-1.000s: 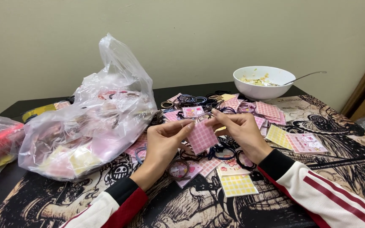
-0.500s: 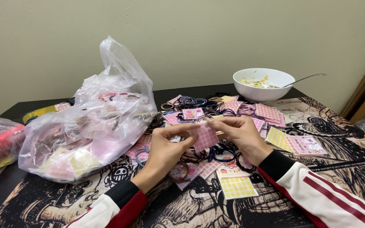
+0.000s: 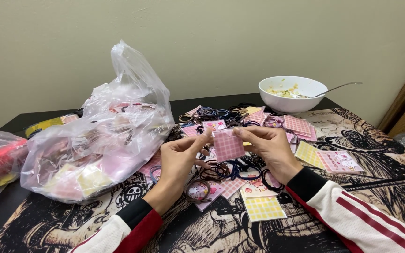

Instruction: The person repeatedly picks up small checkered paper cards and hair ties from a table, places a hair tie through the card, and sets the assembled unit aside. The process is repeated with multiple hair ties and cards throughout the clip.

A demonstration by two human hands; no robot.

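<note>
Pink gingham covers the small square card (image 3: 228, 145), a fine white-and-pink check across its whole face, held flat toward the camera and slightly tilted above the worktop (image 3: 380, 178). The left hand (image 3: 180, 157) pinches its upper left corner between thumb and fingertips, and the right hand (image 3: 270, 147) pinches the right edge the same way, so each grip is closed on the card. Just beneath lies a tangle of dark hair ties (image 3: 233, 168), with a yellow checked card (image 3: 263, 207) nearer the camera and more pink cards (image 3: 297, 125) spread farther back. A large clear plastic bag (image 3: 99, 140) stuffed with similar cards sits to the left, close to the left hand. A white bowl (image 3: 292, 93) with a spoon (image 3: 338, 87) resting in it stands at the far right edge, well apart from the hands.
</note>
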